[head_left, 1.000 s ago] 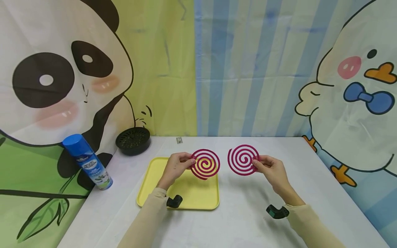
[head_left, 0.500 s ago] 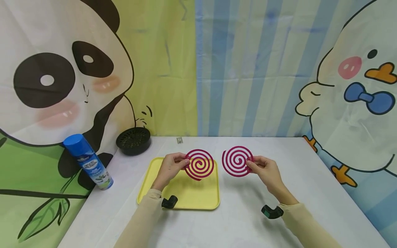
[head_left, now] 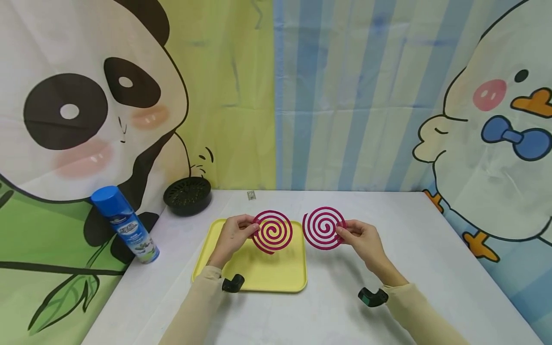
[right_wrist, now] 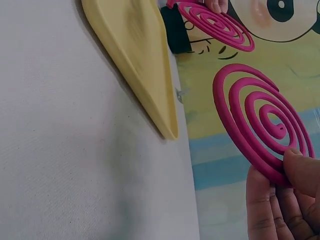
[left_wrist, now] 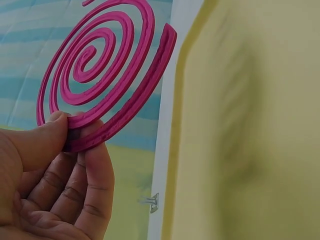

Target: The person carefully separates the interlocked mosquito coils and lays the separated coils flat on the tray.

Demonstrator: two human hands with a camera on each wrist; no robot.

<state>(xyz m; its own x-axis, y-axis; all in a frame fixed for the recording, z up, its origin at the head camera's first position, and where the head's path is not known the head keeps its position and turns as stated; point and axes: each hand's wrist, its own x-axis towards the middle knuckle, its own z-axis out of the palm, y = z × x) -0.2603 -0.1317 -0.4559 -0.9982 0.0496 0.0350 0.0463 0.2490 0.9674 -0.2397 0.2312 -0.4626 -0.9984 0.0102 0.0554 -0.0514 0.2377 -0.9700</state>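
Two magenta mosquito coils are held up side by side above the table in the head view, a narrow gap between them. My left hand pinches the left coil at its outer edge, thumb in front and fingers behind. The left wrist view shows that coil tilted, with its blunt outer end free. With thumb and fingers my right hand pinches the right coil by its right edge. Its spiral stands nearly upright in the right wrist view.
Under the left coil lies a yellow tray. A black round slotted holder sits at the back left, and a blue spray can stands at the left edge. A small metal piece lies near the table's back edge.
Both hands have moved left and slightly down with their coils, keeping about the same gap. The right coil's left edge now overlaps the tray's right side in view.
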